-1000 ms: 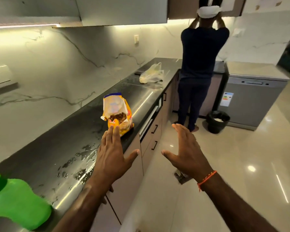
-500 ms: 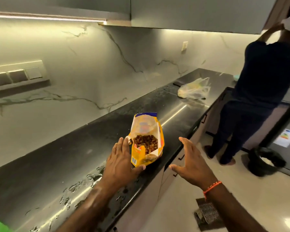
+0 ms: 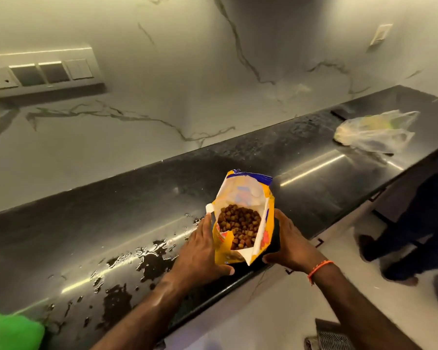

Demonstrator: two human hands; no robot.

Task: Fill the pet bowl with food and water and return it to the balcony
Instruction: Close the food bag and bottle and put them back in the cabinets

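An open yellow pet food bag (image 3: 243,253) stands on the black countertop (image 3: 111,210) near its front edge, with brown kibble (image 3: 239,223) showing inside. My left hand (image 3: 202,248) presses flat against the bag's left side, thumb under its front corner. My right hand (image 3: 291,243) cups the bag's right side. The bag is held between both palms. A corner of the green pet bowl (image 3: 10,329) shows at the bottom left, on the counter and well away from both hands.
Water puddles (image 3: 127,269) spread over the counter left of the bag. A clear plastic bag (image 3: 374,132) lies at the counter's far right. Another person's legs (image 3: 415,223) stand on the floor to the right. A floor grate (image 3: 331,337) sits below.
Both hands have closed in from open air onto the sides of the food bag. My view has dropped and come nearer, so the kibble now shows from above.
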